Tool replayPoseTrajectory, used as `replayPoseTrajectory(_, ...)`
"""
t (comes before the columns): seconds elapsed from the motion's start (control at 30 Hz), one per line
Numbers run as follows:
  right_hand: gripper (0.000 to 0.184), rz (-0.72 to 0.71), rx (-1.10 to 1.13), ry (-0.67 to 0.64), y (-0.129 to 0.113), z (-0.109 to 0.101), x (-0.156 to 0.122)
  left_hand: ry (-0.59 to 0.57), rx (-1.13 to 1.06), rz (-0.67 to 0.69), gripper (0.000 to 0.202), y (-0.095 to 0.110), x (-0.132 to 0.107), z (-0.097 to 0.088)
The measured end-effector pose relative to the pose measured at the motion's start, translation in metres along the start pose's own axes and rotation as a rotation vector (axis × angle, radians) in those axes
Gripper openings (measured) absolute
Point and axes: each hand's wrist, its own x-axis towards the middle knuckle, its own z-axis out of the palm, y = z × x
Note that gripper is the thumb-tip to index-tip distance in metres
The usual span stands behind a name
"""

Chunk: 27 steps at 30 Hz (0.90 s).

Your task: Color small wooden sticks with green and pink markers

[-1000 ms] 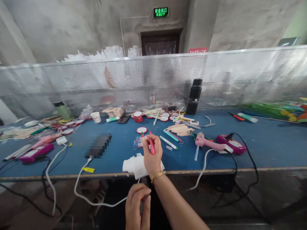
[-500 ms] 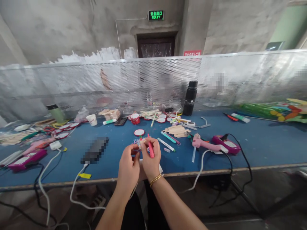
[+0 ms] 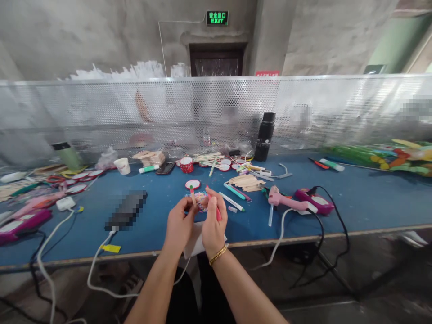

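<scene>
My left hand [image 3: 179, 225] pinches a wooden craft stick [image 3: 192, 195] upright; its top is green with a red band below. In my right hand [image 3: 213, 228] is a red-pink marker pen [image 3: 218, 212], held slanted with its tip up near the stick. Marker and stick stand a little apart. Behind my fingers lies a pile of small colourful bits [image 3: 202, 198], partly hidden. A white sheet [image 3: 195, 245] shows below my hands at the table edge. Just beyond is a round white disc with a red rim [image 3: 192, 184].
Right of my hands lie a white marker [image 3: 231, 201], a teal marker [image 3: 235, 191] and a stack of craft sticks [image 3: 246, 182]. Farther right is a pink glue gun [image 3: 286, 201] with cables. A blurred dark phone [image 3: 126, 211] lies left. A black bottle [image 3: 265, 137] stands behind.
My hands have moved apart slightly. The craft stick now stands clear in my left hand, and the marker in my right hand has drawn away from it. The view has shifted slightly.
</scene>
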Motion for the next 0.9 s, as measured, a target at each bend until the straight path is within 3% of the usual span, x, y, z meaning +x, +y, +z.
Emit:
replayPoseTrajectory(0.23,0.023,-0.02,0.041,-0.015,0.004,-0.002,-0.006,-0.028,-0.038,-0.028,0.028,-0.015,0.0,-0.005)
replayPoseTrajectory(0.43,0.017,-0.098,-0.054,-0.009,0.012,-0.004,-0.007,-0.059,-0.008,0.005,0.025,-0.014,-0.004,-0.004)
replayPoseTrajectory(0.57,0.02,-0.057,-0.054,0.046,0.004,-0.001,-0.005,0.005,0.112,0.026,0.02,-0.003,-0.007,-0.002)
replayPoseTrajectory(0.67,0.022,-0.041,-0.053,0.078,-0.006,0.004,-0.004,0.126,0.175,0.088,0.019,0.009,-0.016,0.004)
replayPoseTrajectory(0.73,0.022,-0.057,-0.071,0.091,-0.011,0.007,-0.005,0.216,0.087,0.102,0.022,0.013,-0.022,0.011)
replayPoseTrajectory(0.9,0.023,-0.052,-0.077,0.118,-0.009,0.011,-0.008,0.231,-0.136,0.009,0.027,0.005,-0.028,0.019)
